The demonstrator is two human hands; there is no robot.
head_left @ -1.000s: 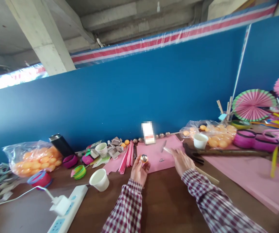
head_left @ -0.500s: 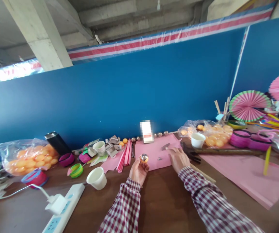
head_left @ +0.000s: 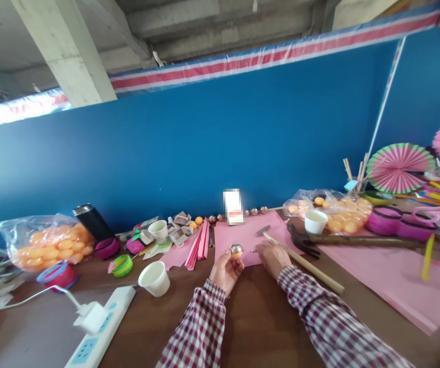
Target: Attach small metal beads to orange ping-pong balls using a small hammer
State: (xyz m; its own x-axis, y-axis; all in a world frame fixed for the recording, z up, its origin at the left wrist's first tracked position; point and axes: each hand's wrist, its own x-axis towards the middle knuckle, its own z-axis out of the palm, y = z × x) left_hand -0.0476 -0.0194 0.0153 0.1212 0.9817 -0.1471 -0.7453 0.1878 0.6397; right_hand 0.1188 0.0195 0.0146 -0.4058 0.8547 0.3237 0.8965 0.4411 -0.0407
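Note:
An orange ball (head_left: 236,250), its upper part covered in shiny silver pieces, is held in the fingers of my left hand (head_left: 225,273). On the pink sheet (head_left: 238,236), my right hand (head_left: 275,259) is lowered with its fingers bent and drawn together. Its fingertips meet a few tiny silver bits (head_left: 254,251); whether one is pinched is too small to tell. Just beyond and beside that hand lies a hammer (head_left: 311,268) with a pale handle, its metal head on the pink sheet.
Several silver-covered balls (head_left: 254,211) line the wall. A dark claw-like tool (head_left: 300,240) and a white cup (head_left: 315,222) are at right, near a bag of orange balls (head_left: 346,214). Left are another cup (head_left: 154,278), a power strip (head_left: 105,327) and pink strips (head_left: 200,245).
My right hand has come off the hammer's handle and moved left and down to the tiny silver bits. The left hand keeps the ball, slightly turned.

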